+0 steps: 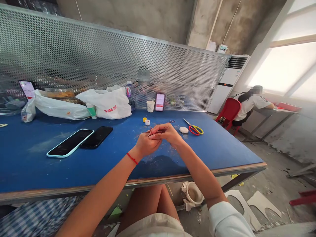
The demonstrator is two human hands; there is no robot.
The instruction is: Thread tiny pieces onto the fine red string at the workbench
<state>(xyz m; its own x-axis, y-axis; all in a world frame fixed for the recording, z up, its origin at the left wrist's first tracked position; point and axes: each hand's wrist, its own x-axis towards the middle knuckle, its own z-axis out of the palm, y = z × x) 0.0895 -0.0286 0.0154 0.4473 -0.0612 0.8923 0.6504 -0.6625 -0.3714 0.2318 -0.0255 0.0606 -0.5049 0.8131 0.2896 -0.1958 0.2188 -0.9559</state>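
Left hand (145, 144): in the middle of the head view I see it curled up, with a tiny thin thing (149, 134) pinched in its fingers.
Right hand (166, 133): it comes in from the lower right and touches the left hand. Its fingertips press together on that same thing.
Tiny thin thing: in the middle of the frame, between the fingers, above the blue table (222, 149). The fingers hide most of it, so I can't tell what it is.
Red bracelet (132, 158): around the left wrist.
Scissors (191, 126): right of the middle, with one red handle and one yellow, next to a round white case (184, 130).
Yellow cap (144, 119): just above the hands in the frame, close by a white cap (147, 122).
Paper cup (150, 106): above the caps, beside a standing phone (160, 101).
Light blue phone (70, 143): lying left of the middle, beside a black phone (97, 137).
White plastic bag (108, 104): upper left, near a bottle (129, 92).
Other person (253, 102): far right, sitting on a red chair (229, 110).
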